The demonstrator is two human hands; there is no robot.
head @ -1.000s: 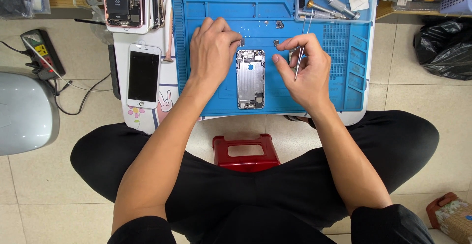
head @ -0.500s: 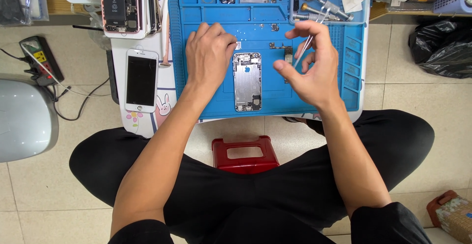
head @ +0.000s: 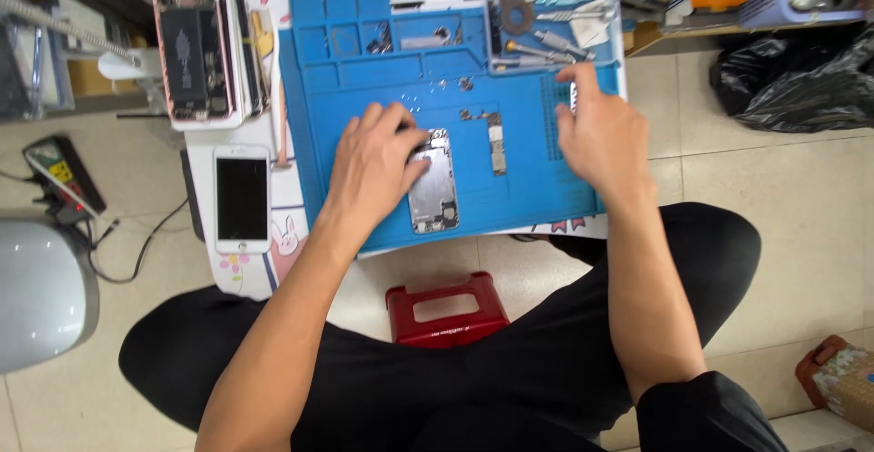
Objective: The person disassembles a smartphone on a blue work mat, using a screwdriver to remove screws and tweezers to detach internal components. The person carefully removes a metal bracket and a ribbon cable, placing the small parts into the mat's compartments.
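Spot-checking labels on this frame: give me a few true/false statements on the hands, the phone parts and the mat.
1. The left hand rests on the silver phone housing on the blue mat. True.
2. The right hand pinches the circuit board. False: the board lies alone on the mat, between the hands; the right hand is near the clear tool tray.
3. A white phone with a dark screen lies left of the mat. True.
4. The red stool stands on the mat. False: it stands on the floor between the person's legs.
5. The opened phone at top left lies on the mat. False: it lies left of it.
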